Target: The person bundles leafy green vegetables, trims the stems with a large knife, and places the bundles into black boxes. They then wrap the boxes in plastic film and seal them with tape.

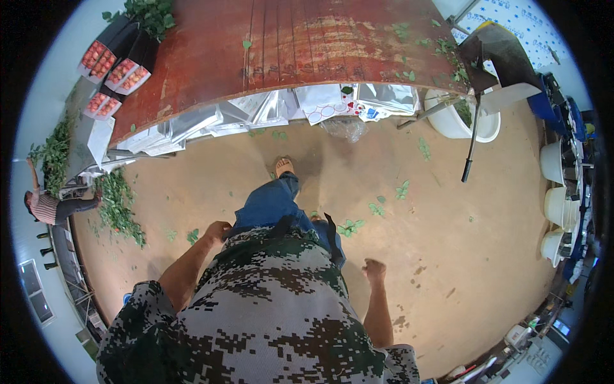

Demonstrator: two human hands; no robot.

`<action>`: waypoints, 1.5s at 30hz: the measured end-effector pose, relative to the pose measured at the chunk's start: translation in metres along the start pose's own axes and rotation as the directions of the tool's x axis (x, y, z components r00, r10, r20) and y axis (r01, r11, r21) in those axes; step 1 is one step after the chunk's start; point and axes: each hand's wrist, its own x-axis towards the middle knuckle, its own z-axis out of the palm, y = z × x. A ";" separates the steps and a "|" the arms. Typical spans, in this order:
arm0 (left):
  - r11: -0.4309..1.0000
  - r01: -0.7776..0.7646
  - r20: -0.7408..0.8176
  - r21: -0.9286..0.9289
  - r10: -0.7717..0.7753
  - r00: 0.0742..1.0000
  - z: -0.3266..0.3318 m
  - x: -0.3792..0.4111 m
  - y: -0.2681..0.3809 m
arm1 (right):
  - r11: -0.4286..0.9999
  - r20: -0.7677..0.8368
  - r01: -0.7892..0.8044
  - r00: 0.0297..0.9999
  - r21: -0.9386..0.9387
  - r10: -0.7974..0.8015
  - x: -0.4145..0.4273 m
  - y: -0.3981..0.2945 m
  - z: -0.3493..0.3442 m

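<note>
My left hand [218,232] hangs beside my hip, against the blue jeans, with its fingers curled; whether it holds anything cannot be told. On the other side, my right hand [375,269] is held out over the floor, its fingers curled closed and nothing seen in them. Ahead of me stands a long table with a worn red-brown wooden top [288,43], marked with dark parallel lines and bearing scattered green leaves. Beneath its near edge are stacked white and silvery sheets [192,126] and a crumpled piece of clear plastic [352,129].
Leafy stems [117,206] lie on the floor at left, near another person [50,210]. Black sleeves of pink flowers [98,60] stand at upper left. A white tub [488,128] and a black-handled lever [472,144] are at the table's right end. More tubs [554,206] line the right.
</note>
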 end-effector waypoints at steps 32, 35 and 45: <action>0.981 -0.191 -0.090 0.011 0.192 0.977 -0.075 0.006 -0.041 | -0.559 0.673 -0.400 0.580 0.726 0.460 0.007 -0.052 0.050; 0.967 -0.203 -0.174 -0.152 0.176 0.969 -0.093 0.054 -0.019 | -0.806 0.765 -0.215 0.516 0.551 0.386 -0.018 -0.091 0.077; 0.713 -0.128 -0.179 -0.690 0.004 0.984 -0.143 0.267 0.092 | 0.302 0.181 -0.582 0.628 0.755 0.757 0.130 -0.278 0.071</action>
